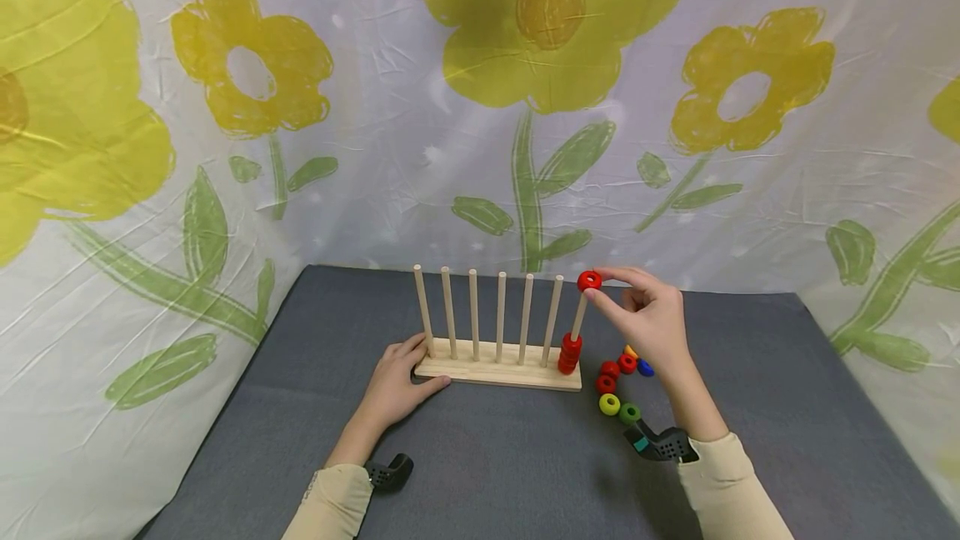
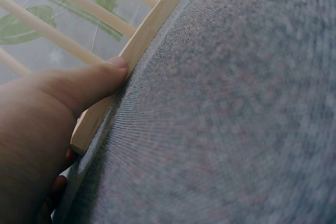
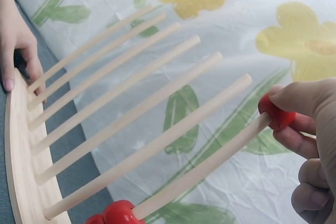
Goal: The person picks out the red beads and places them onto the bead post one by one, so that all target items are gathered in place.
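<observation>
A wooden peg rack (image 1: 487, 370) stands on the table, its upright pegs in a row along a flat base. My left hand (image 1: 395, 383) grips the base's left end, thumb (image 2: 107, 74) along the front edge and fingers behind. Between right thumb and fingers, my right hand (image 1: 648, 315) pinches a red bead (image 1: 589, 281) at the tip of the rightmost peg (image 3: 210, 167). In the right wrist view the peg's tip meets the bead's hole. Lower on that peg sits a stack of red beads (image 1: 570, 354). The other pegs carry no beads.
Right of the rack lie loose beads: several red ones (image 1: 606, 384), a yellow bead (image 1: 609, 404), a green bead (image 1: 629, 413), a blue bead (image 1: 646, 368) and a partly hidden orange bead (image 1: 631, 352). A dark cloth (image 1: 495, 465) covers the table. A flowered curtain (image 1: 390, 190) hangs behind.
</observation>
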A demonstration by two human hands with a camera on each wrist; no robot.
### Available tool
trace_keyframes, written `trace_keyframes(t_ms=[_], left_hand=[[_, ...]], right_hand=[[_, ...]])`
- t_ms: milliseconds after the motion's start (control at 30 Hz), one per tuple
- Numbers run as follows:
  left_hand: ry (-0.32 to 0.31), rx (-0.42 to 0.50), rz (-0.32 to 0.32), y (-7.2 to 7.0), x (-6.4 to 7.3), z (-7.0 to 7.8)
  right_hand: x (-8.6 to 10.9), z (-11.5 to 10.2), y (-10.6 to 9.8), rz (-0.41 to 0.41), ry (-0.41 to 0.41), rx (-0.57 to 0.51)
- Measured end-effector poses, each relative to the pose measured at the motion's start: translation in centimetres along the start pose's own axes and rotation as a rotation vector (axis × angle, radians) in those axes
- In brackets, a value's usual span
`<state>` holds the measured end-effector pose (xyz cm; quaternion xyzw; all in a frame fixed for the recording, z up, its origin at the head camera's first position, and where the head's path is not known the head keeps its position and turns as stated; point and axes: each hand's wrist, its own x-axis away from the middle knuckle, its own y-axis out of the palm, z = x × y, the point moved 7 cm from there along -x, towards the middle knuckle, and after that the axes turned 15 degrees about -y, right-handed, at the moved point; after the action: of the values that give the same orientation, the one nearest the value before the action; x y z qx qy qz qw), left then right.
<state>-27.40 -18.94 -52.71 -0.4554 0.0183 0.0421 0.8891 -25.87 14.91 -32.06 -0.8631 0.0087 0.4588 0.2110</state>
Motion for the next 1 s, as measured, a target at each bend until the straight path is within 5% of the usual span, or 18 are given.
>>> trace_keyframes(t_ms=[1000], left_hand=[[0.007, 0.007, 0.009, 0.00, -0.01, -0.03]], right_hand=[[0.21, -0.03, 0.02, 0.007, 0.000, 0.016]])
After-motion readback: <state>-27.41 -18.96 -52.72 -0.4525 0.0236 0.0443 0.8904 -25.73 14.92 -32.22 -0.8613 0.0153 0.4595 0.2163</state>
